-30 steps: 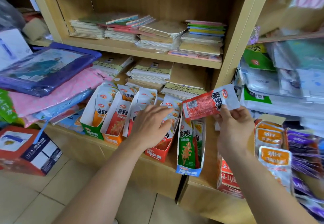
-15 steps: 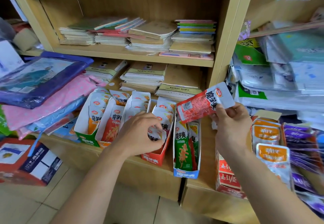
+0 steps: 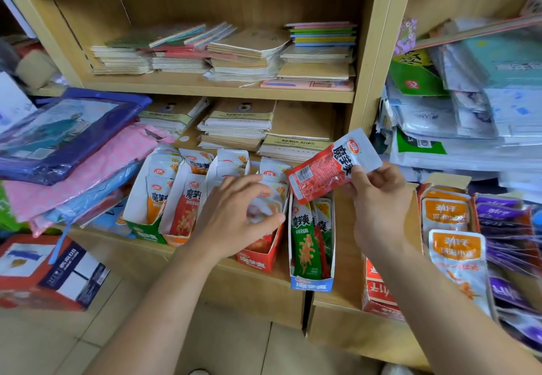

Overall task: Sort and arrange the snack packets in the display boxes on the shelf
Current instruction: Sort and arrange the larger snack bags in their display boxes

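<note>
My right hand [image 3: 378,198] pinches a red snack packet [image 3: 325,169] by its white end and holds it above the blue display box [image 3: 311,282], which has green packets [image 3: 305,242] in it. My left hand [image 3: 234,219] reaches into the red display box [image 3: 258,258], thumb and fingers curled round a white and orange packet [image 3: 265,207] there. Left of it stand an orange box [image 3: 176,238] and a green box [image 3: 145,232], each with packets standing in it.
Stacks of notebooks [image 3: 234,57] fill the shelves behind the boxes. Folded cloth and a purple bag [image 3: 67,137] overhang the shelf on the left. Orange and purple packets [image 3: 454,228] and plastic-wrapped goods crowd the right. A carton [image 3: 50,272] sits on the tiled floor.
My left hand went from resting flat on the packets to curling its fingers round one in the red box. The red packet in my right hand stayed almost still.
</note>
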`<action>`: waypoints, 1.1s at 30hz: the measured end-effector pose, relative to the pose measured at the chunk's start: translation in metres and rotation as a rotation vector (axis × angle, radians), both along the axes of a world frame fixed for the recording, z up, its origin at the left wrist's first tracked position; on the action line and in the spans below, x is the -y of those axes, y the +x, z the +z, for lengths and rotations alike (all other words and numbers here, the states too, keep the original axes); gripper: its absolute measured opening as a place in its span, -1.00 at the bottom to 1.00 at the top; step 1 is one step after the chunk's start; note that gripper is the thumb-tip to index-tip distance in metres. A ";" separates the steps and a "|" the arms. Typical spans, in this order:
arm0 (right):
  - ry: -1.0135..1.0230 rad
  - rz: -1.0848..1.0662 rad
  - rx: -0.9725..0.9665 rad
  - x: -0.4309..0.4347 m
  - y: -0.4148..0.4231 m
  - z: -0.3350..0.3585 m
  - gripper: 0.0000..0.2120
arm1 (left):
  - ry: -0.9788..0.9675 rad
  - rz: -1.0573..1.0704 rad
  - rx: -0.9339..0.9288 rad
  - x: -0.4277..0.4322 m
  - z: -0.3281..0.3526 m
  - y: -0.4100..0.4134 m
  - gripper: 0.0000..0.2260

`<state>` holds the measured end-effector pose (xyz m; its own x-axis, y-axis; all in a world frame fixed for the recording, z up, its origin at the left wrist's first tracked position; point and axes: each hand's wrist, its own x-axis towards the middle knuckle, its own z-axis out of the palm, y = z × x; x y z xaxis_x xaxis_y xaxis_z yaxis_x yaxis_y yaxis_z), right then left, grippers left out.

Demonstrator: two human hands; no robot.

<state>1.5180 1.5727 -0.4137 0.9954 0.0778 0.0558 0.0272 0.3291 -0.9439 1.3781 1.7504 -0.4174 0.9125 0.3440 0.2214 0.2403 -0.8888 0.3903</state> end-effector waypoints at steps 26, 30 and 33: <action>-0.006 0.017 0.070 0.011 0.005 0.012 -0.92 | -0.066 -0.141 0.109 -0.004 0.000 -0.039 -0.83; 0.029 0.050 0.069 0.003 0.001 0.011 -0.91 | -0.068 -0.138 0.090 -0.005 0.001 -0.051 -0.80; 0.018 0.051 0.076 -0.002 -0.001 0.008 -0.90 | -0.190 -0.091 0.124 -0.002 0.006 -0.046 -0.84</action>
<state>1.5173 1.5749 -0.4053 0.9830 0.1264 0.1331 0.0815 0.3491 -0.9335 1.3326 1.7523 -0.4111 0.9117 0.3074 0.2724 0.1023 -0.8122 0.5743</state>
